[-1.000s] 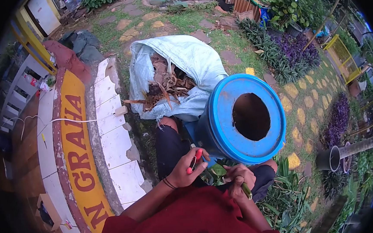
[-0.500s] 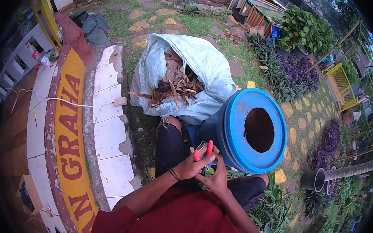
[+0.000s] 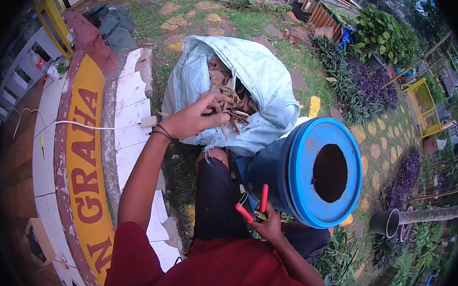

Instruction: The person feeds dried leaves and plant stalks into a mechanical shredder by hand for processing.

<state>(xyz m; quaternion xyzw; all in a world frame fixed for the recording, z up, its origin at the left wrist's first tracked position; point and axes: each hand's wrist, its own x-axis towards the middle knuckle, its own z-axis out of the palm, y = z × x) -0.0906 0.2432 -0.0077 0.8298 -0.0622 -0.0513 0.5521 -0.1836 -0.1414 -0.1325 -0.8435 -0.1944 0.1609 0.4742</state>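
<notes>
My left hand (image 3: 198,116) is at the mouth of a pale woven sack (image 3: 267,82), its thumb and fingers curled around some dry brown leaves (image 3: 237,108). More leaves fill the sack behind it. Low in front of my body, my right hand (image 3: 269,225) grips red-handled pruning shears (image 3: 252,210) near the pivot. Their handles point up and stand spread apart; the blades are mostly hidden by the hand. Just beyond that hand a blue plastic drum (image 3: 274,177) lies tilted, its lid (image 3: 309,185) facing right with a large round hole cut in it.
On the left runs a white tiled ledge (image 3: 131,115) beside a yellow lettered strip (image 3: 88,169). A white cable with an end block (image 3: 148,122) crosses them. Purple plants (image 3: 373,82) and stepping stones in grass are on the right, with a grey pot (image 3: 386,222) lower down.
My left hand has left the shears and reached up to the leaves in the sack. The shears are now in my right hand alone, their handles wider apart.
</notes>
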